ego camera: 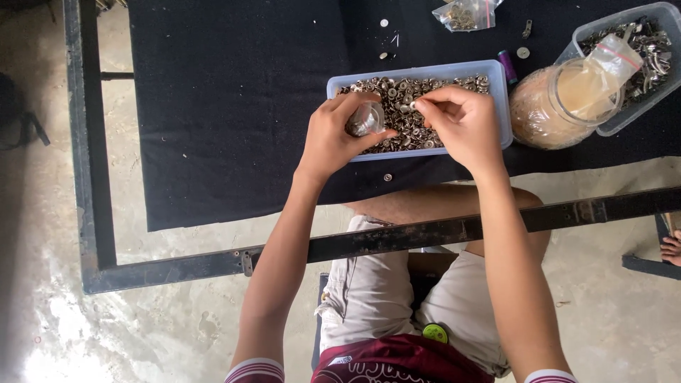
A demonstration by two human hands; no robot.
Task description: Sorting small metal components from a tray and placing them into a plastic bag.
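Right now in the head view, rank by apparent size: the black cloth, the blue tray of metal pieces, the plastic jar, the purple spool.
1. Black cloth
2. Blue tray
3. Plastic jar
4. Purple spool

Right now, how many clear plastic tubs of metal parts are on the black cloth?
2. One tub lies under both hands, mid-table; the second tub sits at the far right corner, behind the plastic jar, partly cut off by the frame edge.

We see a shallow pale-blue plastic tray (496, 74) of small metal fasteners (397, 96) on the black cloth-covered worktop (227, 106), with both hands over it: the left hand (333, 138) at its near-left, the right hand (461, 120) at its near-right. Right of the tray lies a clear plastic jar (560, 103), and behind that jar a second clear plastic tub (660, 14). A small clear zip bag (464, 14) lies behind the tray.
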